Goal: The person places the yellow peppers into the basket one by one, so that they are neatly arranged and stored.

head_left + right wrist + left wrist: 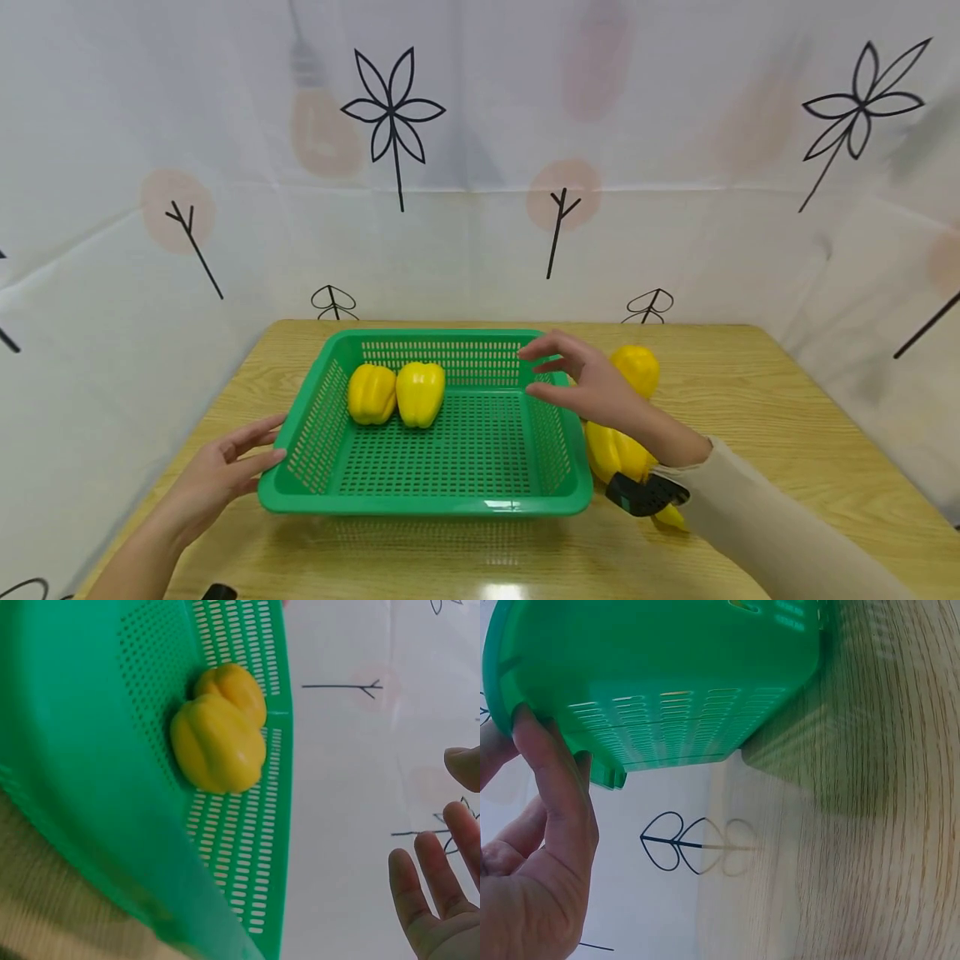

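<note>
A green plastic basket [420, 505] with slotted walls stands on the table. Two yellow bell peppers, one [371, 395] on the left and another [421, 396] beside it, lie inside near the back left. My left hand [217, 471] grips the basket's left rim, its fingers against the outside in the left wrist view. Over the right rim hovers my right hand [588, 379], fingers spread and loosely bent, nothing in them. Right of the basket, beyond that wrist, lies a yellow bell pepper [637, 368]; a nearer one [617, 454] is partly hidden by the arm.
A yellow piece [670, 517] peeks out under the right sleeve, mostly covered. The wooden table [780, 417] extends right of the basket. Behind it hangs a pale cloth [480, 250] with plant drawings. A black strap device [645, 495] sits at the right wrist.
</note>
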Motion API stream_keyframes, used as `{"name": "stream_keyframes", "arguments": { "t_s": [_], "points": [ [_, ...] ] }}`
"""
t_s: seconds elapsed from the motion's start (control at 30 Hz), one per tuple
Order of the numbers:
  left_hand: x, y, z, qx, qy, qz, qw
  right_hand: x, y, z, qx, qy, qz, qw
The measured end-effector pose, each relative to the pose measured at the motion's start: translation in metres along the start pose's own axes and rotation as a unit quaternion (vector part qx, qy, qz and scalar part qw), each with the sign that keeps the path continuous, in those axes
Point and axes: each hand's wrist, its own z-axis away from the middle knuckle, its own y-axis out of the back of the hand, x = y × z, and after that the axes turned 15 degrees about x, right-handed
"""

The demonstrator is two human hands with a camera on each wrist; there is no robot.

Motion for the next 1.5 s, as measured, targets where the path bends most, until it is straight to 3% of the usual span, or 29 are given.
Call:
{"name": "stream_keyframes", "arguments": {
  "t_s": [0.77, 1.2, 1.5],
  "points": [
    [0.001, 0.001, 0.001, -0.004, 0.003, 0.003, 1.0000, 0.005, 0.042, 0.038, 0.022, 0.027, 0.057, 0.9978],
    [0.002, 0.000, 0.001, -0.005, 0.005, 0.006, 1.0000, 0.012, 0.059, 0.060, 0.041, 0.019, 0.124, 0.9913],
    [0.002, -0.001, 0.002, 0.000, -0.001, 0.001, 1.0000, 0.014, 0.072, 0.073, 0.052, -0.010, 0.172, 0.9836]
  ]
}}
